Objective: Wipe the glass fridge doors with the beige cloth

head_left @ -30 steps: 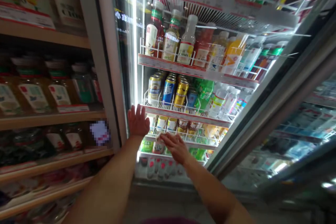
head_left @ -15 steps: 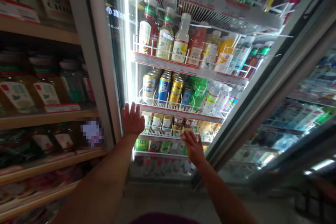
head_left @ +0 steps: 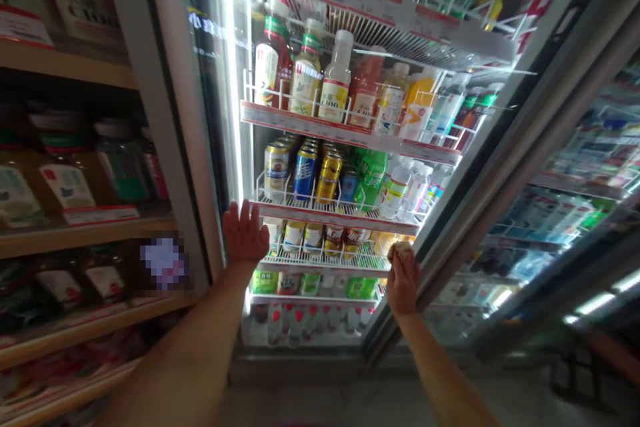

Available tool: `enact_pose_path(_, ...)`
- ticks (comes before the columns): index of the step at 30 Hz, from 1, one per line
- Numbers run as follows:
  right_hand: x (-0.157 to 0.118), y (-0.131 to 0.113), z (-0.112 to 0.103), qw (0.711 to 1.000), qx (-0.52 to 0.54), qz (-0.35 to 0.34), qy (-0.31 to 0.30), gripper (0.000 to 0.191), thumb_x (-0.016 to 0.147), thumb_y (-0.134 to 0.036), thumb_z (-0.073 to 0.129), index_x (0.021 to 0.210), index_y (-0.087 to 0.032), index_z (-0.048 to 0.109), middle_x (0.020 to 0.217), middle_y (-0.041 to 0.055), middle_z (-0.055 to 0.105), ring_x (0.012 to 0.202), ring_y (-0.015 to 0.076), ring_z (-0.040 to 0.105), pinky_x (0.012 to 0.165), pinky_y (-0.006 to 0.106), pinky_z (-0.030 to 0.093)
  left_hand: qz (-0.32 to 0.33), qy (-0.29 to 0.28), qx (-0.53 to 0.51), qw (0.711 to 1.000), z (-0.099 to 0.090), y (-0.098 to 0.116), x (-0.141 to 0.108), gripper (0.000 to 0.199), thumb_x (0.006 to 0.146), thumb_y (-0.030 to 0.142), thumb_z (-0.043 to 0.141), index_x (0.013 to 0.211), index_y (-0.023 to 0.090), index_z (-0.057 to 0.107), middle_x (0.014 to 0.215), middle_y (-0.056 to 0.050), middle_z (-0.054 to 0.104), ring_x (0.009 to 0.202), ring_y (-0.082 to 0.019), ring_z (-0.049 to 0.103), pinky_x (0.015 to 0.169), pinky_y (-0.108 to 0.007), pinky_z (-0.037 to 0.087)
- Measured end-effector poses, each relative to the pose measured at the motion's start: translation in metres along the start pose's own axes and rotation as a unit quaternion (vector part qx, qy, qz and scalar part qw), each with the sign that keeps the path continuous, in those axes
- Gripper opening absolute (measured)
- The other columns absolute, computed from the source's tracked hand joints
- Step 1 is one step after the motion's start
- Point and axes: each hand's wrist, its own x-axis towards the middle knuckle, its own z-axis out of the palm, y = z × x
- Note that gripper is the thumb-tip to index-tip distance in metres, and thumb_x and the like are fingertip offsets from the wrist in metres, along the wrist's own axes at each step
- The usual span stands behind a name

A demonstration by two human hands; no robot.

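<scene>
My left hand (head_left: pixel 245 233) is spread with its palm toward the lit fridge's left edge and holds nothing. My right hand (head_left: pixel 403 280) is near the right side of the glass door, its fingers closed on a crumpled brownish cloth (head_left: pixel 401 252). Behind the glass, shelves hold juice bottles (head_left: pixel 334 83), a blue can (head_left: pixel 305 173), a gold can (head_left: pixel 329 177) and green bottles (head_left: pixel 373 173). Lower down stand brown cans (head_left: pixel 333 239) and, at the bottom, clear bottles with red caps (head_left: pixel 295 323).
On the left, a wooden shelf (head_left: pixel 90 221) carries bottles with green caps. A metal door frame (head_left: pixel 480 187) slants along the right, with another drinks fridge beyond it. Dark floor (head_left: pixel 320 393) shows below. A dark stand (head_left: pixel 580 380) is at the lower right.
My right hand has moved right across the glass with the cloth. My left hand stays spread at the left edge. The whole view has shifted slightly.
</scene>
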Motion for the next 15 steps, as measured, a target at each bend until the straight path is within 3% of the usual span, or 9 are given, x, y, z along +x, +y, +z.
enact_pose_path(2, 0.013, -0.001, -0.001, 1.000, 0.007, 0.006, 0.012, 0.046, 0.102, -0.021, 0.038, 0.142, -0.017, 0.059, 0.152, 0.0204, 0.050, 0.147, 0.0348, 0.041, 0.114, 0.063, 0.036, 0.005, 0.003, 0.005, 1.000, 0.000, 0.000, 0.000, 0.065, 0.103, 0.052, 0.038, 0.156, 0.015, 0.039, 0.163, -0.018, 0.034, 0.158, -0.036, 0.008, 0.126, -0.062, 0.006)
enact_pose_path(5, 0.060, -0.005, -0.006, 0.996, 0.028, 0.030, 0.079, 0.048, 0.102, -0.019, 0.039, 0.147, -0.017, 0.055, 0.158, 0.0217, 0.042, 0.151, 0.0372, 0.034, 0.115, 0.067, 0.033, 0.009, 0.004, 0.022, 1.000, 0.001, -0.001, 0.000, 0.065, 0.103, 0.051, 0.037, 0.157, 0.015, 0.038, 0.162, -0.018, 0.036, 0.157, -0.036, 0.010, 0.126, -0.063, 0.008)
enact_pose_path(8, 0.088, -0.032, -0.006, 0.990, 0.065, 0.013, 0.127, 0.052, 0.102, -0.015, 0.039, 0.154, -0.017, 0.046, 0.166, 0.0205, 0.029, 0.154, 0.0366, 0.028, 0.117, 0.066, 0.034, 0.017, 0.009, 0.039, 0.999, 0.000, 0.000, 0.000, 0.065, 0.103, 0.049, 0.038, 0.160, 0.018, 0.033, 0.163, -0.015, 0.036, 0.157, -0.036, 0.011, 0.124, -0.064, 0.012)
enact_pose_path(10, 0.078, -0.062, 0.000, 0.990, 0.088, -0.034, 0.107, 0.054, 0.100, -0.013, 0.041, 0.154, -0.020, 0.045, 0.168, 0.0155, 0.027, 0.155, 0.0320, 0.026, 0.119, 0.058, 0.036, 0.041, 0.025, 0.050, 0.998, -0.001, 0.001, 0.001, 0.064, 0.103, 0.045, 0.039, 0.161, 0.020, 0.030, 0.163, -0.015, 0.035, 0.157, -0.035, 0.011, 0.124, -0.062, 0.014)
enact_pose_path(13, 0.045, -0.104, 0.009, 0.979, 0.119, -0.163, 0.012, 0.052, 0.098, -0.008, 0.044, 0.147, -0.021, 0.055, 0.161, 0.0103, 0.044, 0.157, 0.0238, 0.023, 0.123, 0.046, 0.032, 0.066, 0.048, 0.056, 0.995, -0.003, 0.003, 0.002, 0.062, 0.103, 0.038, 0.040, 0.161, 0.017, 0.030, 0.162, -0.017, 0.037, 0.158, -0.032, 0.011, 0.125, -0.059, 0.015)
enact_pose_path(15, 0.035, -0.118, 0.011, 0.966, 0.129, -0.222, -0.036, 0.048, 0.098, -0.008, 0.045, 0.141, -0.022, 0.060, 0.152, 0.0086, 0.055, 0.157, 0.0204, 0.023, 0.127, 0.043, 0.025, 0.056, 0.043, 0.050, 0.996, -0.003, 0.004, 0.001, 0.061, 0.103, 0.038, 0.040, 0.160, 0.016, 0.034, 0.160, -0.018, 0.040, 0.157, -0.032, 0.012, 0.126, -0.058, 0.013)
